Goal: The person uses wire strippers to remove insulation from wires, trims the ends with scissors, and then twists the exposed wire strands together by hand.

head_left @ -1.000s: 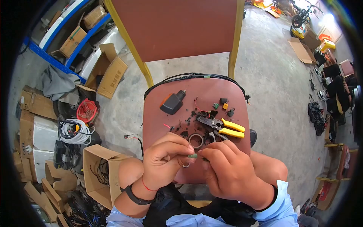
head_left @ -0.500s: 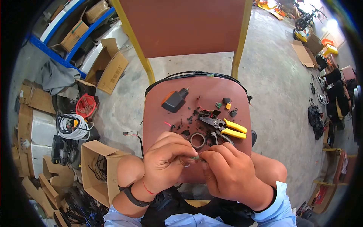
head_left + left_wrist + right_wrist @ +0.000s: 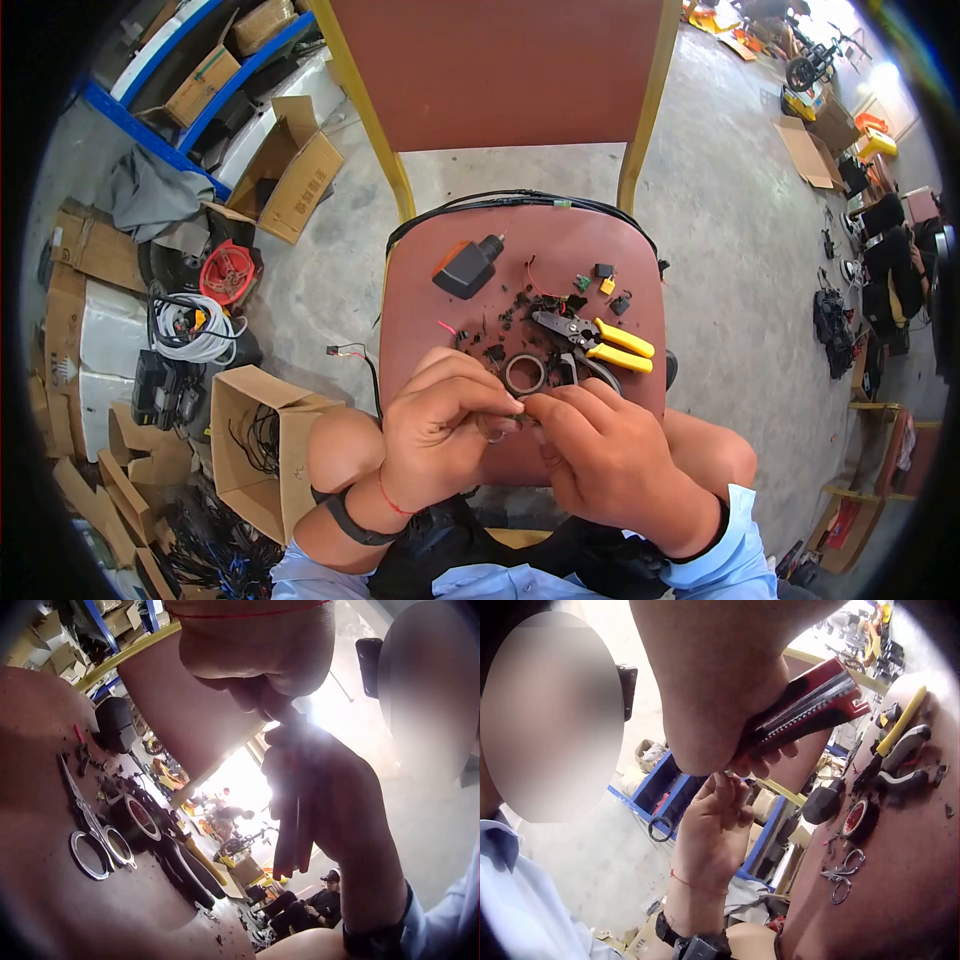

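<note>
Over the front of the chair seat (image 3: 430, 320), my left hand (image 3: 445, 410) pinches a small greenish piece (image 3: 516, 419) between thumb and fingertips, mostly covered by them. My right hand (image 3: 610, 450) meets it fingertip to fingertip and grips a red utility knife (image 3: 810, 705), its segmented blade lying along the open channel. From the head view the knife is hidden under the right hand. Just beyond the fingers lie a roll of tape (image 3: 525, 373) and wire strippers (image 3: 600, 340) with yellow handles. Small scissors (image 3: 844, 875) rest on the seat close below the hands.
On the seat are a black-and-orange lamp (image 3: 468, 268), a yellow connector (image 3: 608, 286), a green connector (image 3: 583, 284), grey-handled pliers (image 3: 907, 761) and black scraps. A black cable (image 3: 500, 200) runs along the seat's back edge. An open cardboard box (image 3: 250, 450) stands at the left knee.
The right hand's fingertips have closed in on the left hand's, covering most of the greenish piece that showed earlier. The head view has shifted slightly; things on the seat stay put.
</note>
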The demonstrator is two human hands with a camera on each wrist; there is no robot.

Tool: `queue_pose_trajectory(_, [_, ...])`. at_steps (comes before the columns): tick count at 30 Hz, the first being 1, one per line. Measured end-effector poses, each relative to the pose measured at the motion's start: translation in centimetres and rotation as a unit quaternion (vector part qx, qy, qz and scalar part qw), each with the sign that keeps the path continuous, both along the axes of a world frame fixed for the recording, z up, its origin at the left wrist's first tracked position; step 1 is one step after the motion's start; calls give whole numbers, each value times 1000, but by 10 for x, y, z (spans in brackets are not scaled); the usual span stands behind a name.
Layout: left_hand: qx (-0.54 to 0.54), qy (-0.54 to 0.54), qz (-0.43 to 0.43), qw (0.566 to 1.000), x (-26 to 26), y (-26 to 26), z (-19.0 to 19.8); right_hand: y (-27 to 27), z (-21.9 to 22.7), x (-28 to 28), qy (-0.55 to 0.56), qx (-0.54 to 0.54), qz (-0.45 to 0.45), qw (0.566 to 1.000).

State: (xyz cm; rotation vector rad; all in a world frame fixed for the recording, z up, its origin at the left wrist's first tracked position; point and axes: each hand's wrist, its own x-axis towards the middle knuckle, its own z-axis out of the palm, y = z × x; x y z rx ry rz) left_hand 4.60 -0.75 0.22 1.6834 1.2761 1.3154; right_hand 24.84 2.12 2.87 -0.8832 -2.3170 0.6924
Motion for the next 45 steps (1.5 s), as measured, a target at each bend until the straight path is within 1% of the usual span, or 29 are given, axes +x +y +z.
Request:
queue_pose_trajectory(2, [-12, -4, 8, 1000, 1, -2, 3, 0, 3, -1, -10, 5, 2, 1000])
queue_pose_trajectory(5, [-6, 1, -1, 1000, 0, -4, 4, -1, 7, 0, -14, -5, 13, 1000])
queue_pose_trajectory(8, [-25, -35, -3, 999, 2, -7, 7, -1, 7, -1, -2, -9, 19, 1000])
queue_pose_trajectory(11, [-16, -40, -7, 999, 1, -7, 5, 0, 5, -2, 14, -9, 17, 1000])
queue_pose_trajectory(14, [-22, -76, 2, 997, 4, -10, 1, 1, 5, -2, 15, -13, 21, 1000])
queue_pose_trajectory(18, [-7, -77, -5, 997, 2, -12, -2, 0, 3, -4, 25, -6, 21, 999])
queue_pose_trajectory(21, [-25, -100, -9, 995, 2, -12, -2, 0, 2, -4, 0, -13, 25, 1000])
queue_pose_trajectory(24, [-47, -128, -11, 991, 2, -12, -5, -1, 2, -7, 23, -22, 3, 999])
queue_pose_trajectory(29, [-66, -158, -17, 985, 3, -15, -8, -4, 3, -8, 14, -29, -7, 999])
queue_pose_trajectory(32, [-49, -150, -34, 987, 2, -13, -10, -5, 3, -8, 18, -29, -6, 999])
queue_pose_trajectory(39, [-35, -148, -37, 988, 6, -12, -10, -9, 2, -1, 11, -30, -12, 999])
queue_pose_trajectory(41, [-18, -136, -36, 990, 5, -12, -9, -11, 2, -1, 7, -33, -13, 999])
queue_pose_trajectory(44, [-8, -88, -34, 995, 3, -12, -3, -11, 2, 1, -5, -27, -8, 1000])
queue_pose_trajectory(45, [25, -69, -34, 997, 2, -10, -2, -11, 2, 3, -11, -23, -7, 1000])
